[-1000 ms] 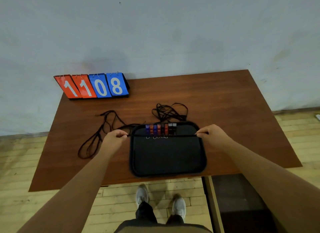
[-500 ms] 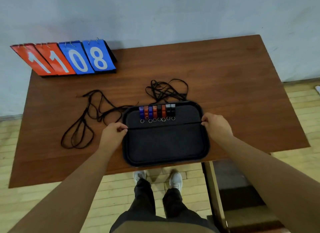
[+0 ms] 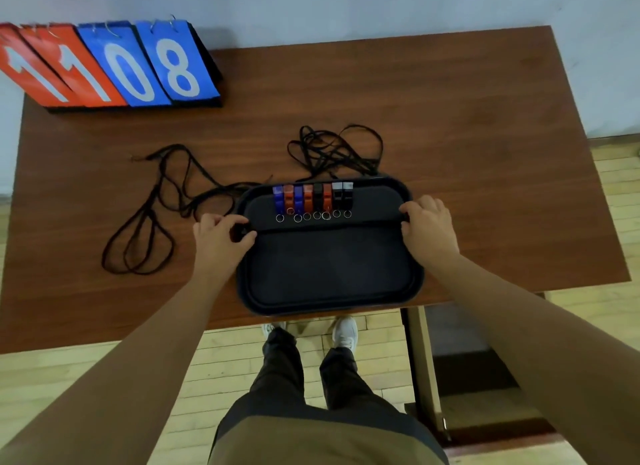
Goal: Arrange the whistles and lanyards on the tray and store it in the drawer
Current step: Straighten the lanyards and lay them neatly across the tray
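**Both hands hold 1 black lanyard across the tray**

The left hand point(image 3: 221, 237) and the right hand point(image 3: 429, 229) each pinch 1 end of a thin black cord lanyard point(image 3: 325, 223) with curled fingers. It is stretched from the left rim to the right rim of the dark rectangular plastic tray point(image 3: 329, 308). Just behind it, 8 small plastic whistles point(image 3: 313, 199) in blue, red and black lie in 1 row. The tray lies at the near edge of the brown wooden desk point(image 3: 485, 146). Loose black lanyards point(image 3: 152, 218) lie left of and behind the tray. A red and blue flip scoreboard point(image 3: 114, 66) showing 1108 stands at the far left.
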### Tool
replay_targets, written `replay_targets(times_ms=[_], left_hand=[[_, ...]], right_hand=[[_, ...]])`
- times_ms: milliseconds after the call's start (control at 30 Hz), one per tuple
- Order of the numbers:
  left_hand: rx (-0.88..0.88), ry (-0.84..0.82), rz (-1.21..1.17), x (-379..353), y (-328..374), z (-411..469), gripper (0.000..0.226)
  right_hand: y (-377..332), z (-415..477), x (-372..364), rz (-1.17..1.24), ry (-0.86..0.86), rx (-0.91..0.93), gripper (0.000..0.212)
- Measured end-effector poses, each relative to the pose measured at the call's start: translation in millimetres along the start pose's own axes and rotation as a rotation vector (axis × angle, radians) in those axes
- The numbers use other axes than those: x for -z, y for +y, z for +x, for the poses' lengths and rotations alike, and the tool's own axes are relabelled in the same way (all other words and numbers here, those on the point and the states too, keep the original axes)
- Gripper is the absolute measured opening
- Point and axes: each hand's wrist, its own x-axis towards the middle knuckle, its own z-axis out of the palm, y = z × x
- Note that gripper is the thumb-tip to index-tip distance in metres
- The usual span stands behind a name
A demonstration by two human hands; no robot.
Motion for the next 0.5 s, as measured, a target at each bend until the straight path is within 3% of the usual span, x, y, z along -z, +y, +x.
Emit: replay_targets(times_ms=[200,500], left_hand=[[0.099,0.048,-0.159,36.1,-7.1,12.4,0.02],[-0.042,0.062,-0.074,63.1,-8.3,74.6,0.023]], right_hand=[[-53.5,24.9,26.7,0.103,0.066,0.075,0.026],[-201.5,91.1,20.4,0.218,-0.078,0.241,0.027]])
